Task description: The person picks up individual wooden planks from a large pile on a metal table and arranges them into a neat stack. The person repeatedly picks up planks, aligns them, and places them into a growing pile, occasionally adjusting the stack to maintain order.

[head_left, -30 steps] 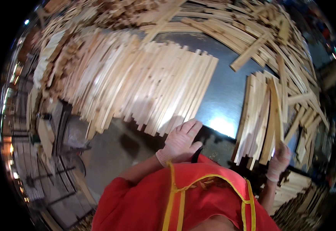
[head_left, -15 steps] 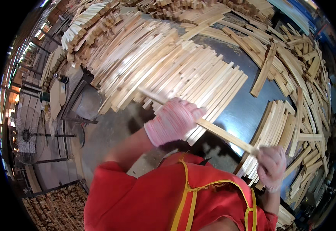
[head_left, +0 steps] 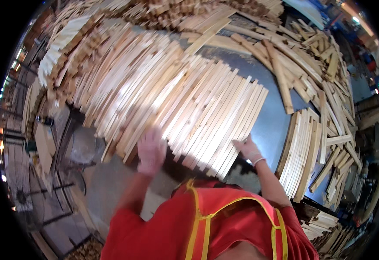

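A broad row of narrow pale wooden strips [head_left: 198,112] lies side by side in front of me, their near ends uneven. My left hand [head_left: 151,149], in a pinkish-white glove, is at the near ends left of the row's middle; its fingers are smeared by motion and glare. At the row's right edge is my right hand [head_left: 248,149], gloved too. Its thumb and fingers are apart and touch the outermost strips. The stick held earlier cannot be told from the others.
To the right, a smaller bundle of strips [head_left: 300,151] lies beside a jumbled heap of boards [head_left: 332,112]. One loose board [head_left: 278,76] slants across the dark metal tabletop [head_left: 271,125]. Stacked wood [head_left: 68,47] rises at the far left, above a fan [head_left: 20,190].
Both hands held a wooden stick crosswise above the row; now they are apart, at the row's near ends and right edge. My view has turned slightly, and the stick is out of my hands.
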Demonstrator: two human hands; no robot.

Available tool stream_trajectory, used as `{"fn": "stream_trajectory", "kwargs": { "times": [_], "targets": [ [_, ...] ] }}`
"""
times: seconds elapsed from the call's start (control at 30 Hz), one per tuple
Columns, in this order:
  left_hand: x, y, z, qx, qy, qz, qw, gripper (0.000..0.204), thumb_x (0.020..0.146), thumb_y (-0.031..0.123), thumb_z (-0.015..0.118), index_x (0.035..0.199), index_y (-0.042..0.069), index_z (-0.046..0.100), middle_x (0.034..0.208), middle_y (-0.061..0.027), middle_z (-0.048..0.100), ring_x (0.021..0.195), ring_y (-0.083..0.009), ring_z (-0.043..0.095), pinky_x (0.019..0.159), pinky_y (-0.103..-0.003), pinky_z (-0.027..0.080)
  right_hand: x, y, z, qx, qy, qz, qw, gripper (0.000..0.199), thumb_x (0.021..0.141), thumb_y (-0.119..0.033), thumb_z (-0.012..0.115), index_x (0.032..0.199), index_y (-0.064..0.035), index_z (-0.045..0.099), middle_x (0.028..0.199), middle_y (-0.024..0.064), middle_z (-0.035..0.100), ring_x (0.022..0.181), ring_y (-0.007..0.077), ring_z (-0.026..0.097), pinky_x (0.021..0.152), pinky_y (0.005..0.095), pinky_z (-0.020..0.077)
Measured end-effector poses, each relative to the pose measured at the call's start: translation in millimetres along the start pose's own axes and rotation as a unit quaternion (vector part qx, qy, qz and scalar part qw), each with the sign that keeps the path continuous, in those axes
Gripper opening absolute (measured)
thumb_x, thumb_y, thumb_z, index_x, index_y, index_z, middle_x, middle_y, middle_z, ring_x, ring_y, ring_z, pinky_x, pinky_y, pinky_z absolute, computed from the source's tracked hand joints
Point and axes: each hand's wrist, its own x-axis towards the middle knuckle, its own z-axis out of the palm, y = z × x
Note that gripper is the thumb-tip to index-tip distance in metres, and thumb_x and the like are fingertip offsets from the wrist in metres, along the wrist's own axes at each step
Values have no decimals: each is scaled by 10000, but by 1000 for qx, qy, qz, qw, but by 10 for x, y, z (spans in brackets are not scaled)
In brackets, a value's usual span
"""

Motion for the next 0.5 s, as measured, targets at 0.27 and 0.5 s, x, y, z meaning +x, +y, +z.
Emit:
{"fn": "stream_trajectory", "kwargs": {
  "times": [0.27, 0.5],
  "targets": [
    [-961, 115, 940, -795, -59, -516, 313, 353, 1035, 530, 652, 1227, 238, 701, 1182, 25, 669, 1195, -299, 607, 949, -640, 550, 152, -182, -303, -17, 39, 12, 999, 962, 913, -619, 722, 1616, -60, 377, 1329, 287, 706, 1267, 450, 668, 1075, 455, 520],
    [-780, 565, 652, -455, -419, -81, 782, 271, 909, 290, 717, 1078, 79, 745, 1012, -163, 731, 985, -325, 666, 904, -448, 510, 493, 6, -783, 42, 130, 0, 991, 846, 918, -521, 721, 1492, 42, 458, 1309, 298, 711, 1248, 424, 686, 1045, 465, 547]
  ]
}}
